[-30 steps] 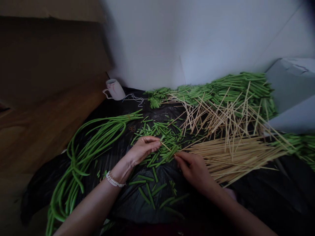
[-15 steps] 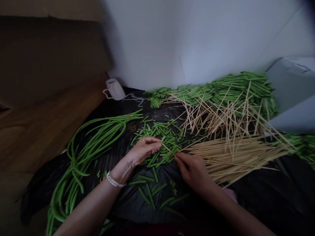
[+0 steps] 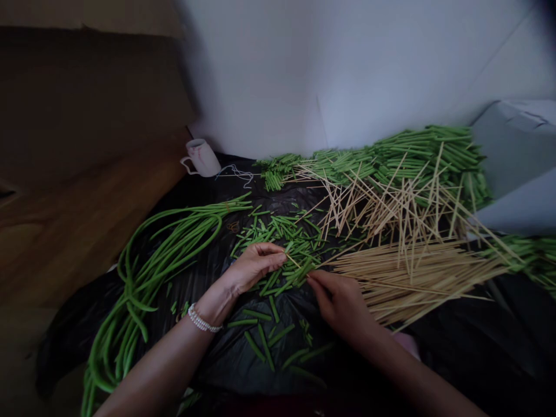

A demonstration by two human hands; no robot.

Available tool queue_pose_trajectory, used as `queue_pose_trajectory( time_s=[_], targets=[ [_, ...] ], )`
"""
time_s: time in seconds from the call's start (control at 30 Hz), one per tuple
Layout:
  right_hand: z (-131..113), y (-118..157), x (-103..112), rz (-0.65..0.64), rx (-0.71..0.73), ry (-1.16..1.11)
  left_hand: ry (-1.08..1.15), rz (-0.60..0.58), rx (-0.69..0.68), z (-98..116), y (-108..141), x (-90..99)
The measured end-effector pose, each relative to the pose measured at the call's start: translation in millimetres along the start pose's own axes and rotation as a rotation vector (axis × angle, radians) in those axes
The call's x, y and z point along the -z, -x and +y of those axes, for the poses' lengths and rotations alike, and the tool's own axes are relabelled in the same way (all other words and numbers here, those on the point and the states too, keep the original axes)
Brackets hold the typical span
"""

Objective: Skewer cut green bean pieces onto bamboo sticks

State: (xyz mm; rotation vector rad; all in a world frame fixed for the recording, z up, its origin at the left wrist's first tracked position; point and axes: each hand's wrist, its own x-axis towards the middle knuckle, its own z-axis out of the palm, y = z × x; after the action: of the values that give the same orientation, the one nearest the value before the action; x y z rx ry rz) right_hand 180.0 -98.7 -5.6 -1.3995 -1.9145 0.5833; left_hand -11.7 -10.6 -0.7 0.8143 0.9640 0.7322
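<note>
My left hand [image 3: 260, 263], with a beaded bracelet at the wrist, pinches one end of a thin wooden skewer [image 3: 292, 260] between thumb and fingertips. The skewer slants down toward my right hand [image 3: 336, 295], whose thumb and forefinger are closed on a short cut piece of green bean [image 3: 307, 268]. Whether the skewer passes into that piece is too small to tell. Beneath both hands lies a loose heap of cut green bean pieces [image 3: 264, 231], with more pieces [image 3: 263, 346] scattered nearer to me.
A bundle of long beans [image 3: 130, 272] curves along the left on black plastic sheeting [image 3: 204, 370]. Bare skewers [image 3: 417, 278] lie to the right. Behind them, skewers with rows of beans [image 3: 425, 153] are stacked along the wall. A white mug [image 3: 203, 159] stands at the back left.
</note>
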Motion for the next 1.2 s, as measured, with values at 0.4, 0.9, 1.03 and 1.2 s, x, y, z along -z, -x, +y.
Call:
queue_pose_trajectory(
  time_s=[0.4,0.9,1.03,1.2],
  targets=[
    [-2,-1,1,-0.035,-0.07,-0.107,-0.023,0.005,-0.011,-2,0,-0.3],
    [-3,-1,-3,0.001,-0.003,-0.042,-0.325,-0.195,-0.154,-8,4,-9.4],
    [-7,-4,1,-0.049,-0.071,-0.188,-0.384,-0.215,-0.195,-9,4,-9.6],
    [-8,-9,7,-0.033,-0.179,-0.347,-0.451,-0.151,-0.244,-3,4,-6.1]
  ],
)
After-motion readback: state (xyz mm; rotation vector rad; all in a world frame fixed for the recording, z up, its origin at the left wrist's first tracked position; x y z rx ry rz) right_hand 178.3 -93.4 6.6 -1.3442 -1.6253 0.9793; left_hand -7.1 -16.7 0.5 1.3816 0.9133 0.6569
